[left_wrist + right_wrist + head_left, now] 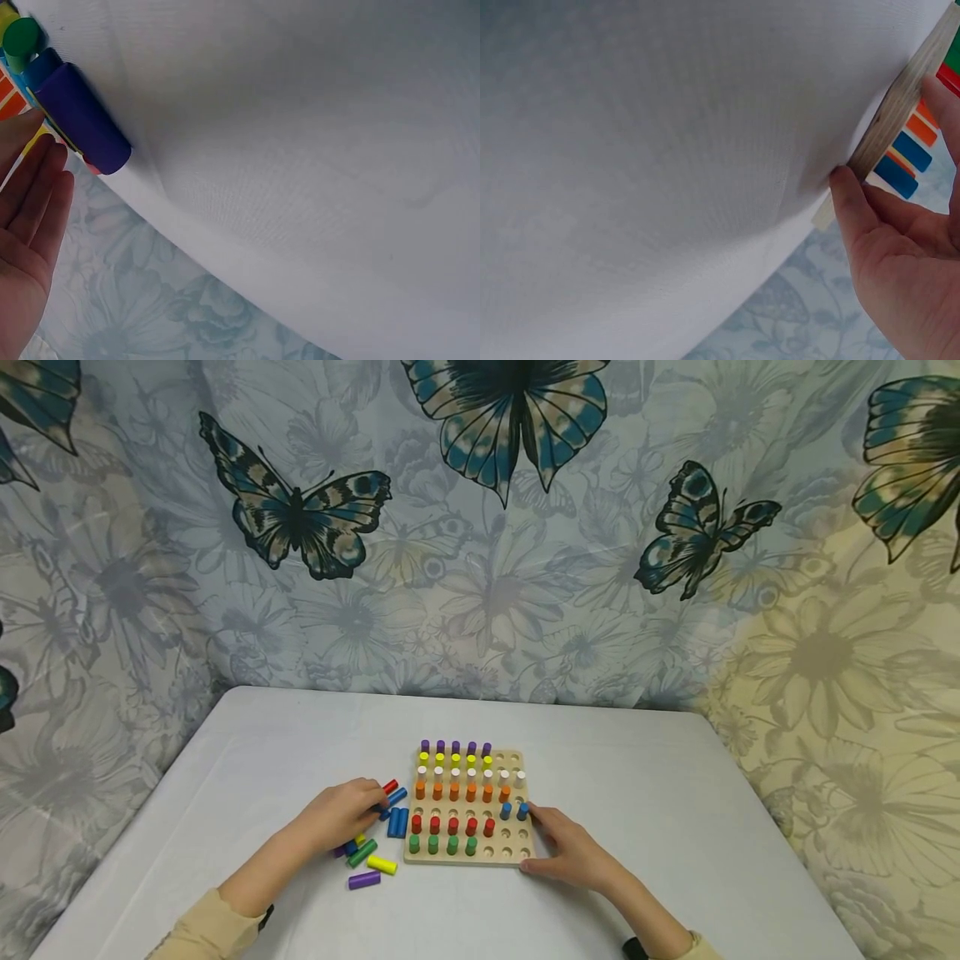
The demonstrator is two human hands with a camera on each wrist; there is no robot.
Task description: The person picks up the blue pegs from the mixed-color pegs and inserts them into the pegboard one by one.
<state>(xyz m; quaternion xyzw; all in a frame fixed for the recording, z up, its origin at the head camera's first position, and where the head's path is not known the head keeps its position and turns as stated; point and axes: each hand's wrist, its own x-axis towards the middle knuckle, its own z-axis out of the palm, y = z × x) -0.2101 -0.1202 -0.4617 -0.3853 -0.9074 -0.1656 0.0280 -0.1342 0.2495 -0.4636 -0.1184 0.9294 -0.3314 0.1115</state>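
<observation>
A wooden pegboard (pixel 504 858) stands on the table with rows of purple, yellow, white, orange, red and green pegs. In one row only two blue pegs (pixel 522 812) stand, at the right end. My left hand (pixel 343 814) reaches over loose pegs left of the board, its fingertips by a blue peg; the left wrist view shows its fingers fairly straight near a purple peg (pixel 84 120). Against the board's right edge rests my right hand (pixel 567 850), thumb at the near corner and fingers beside the end blue peg. The right wrist view shows this hand (pixel 907 247) touching the wooden side.
Two blue pegs (pixel 397 823) lie side by side against the board's left edge. Nearer the front lie a green peg (pixel 362 853), a yellow peg (pixel 382 865) and a purple peg (pixel 364 881). The white table (pixel 637 760) ends at a butterfly-patterned wall covering (pixel 495 635).
</observation>
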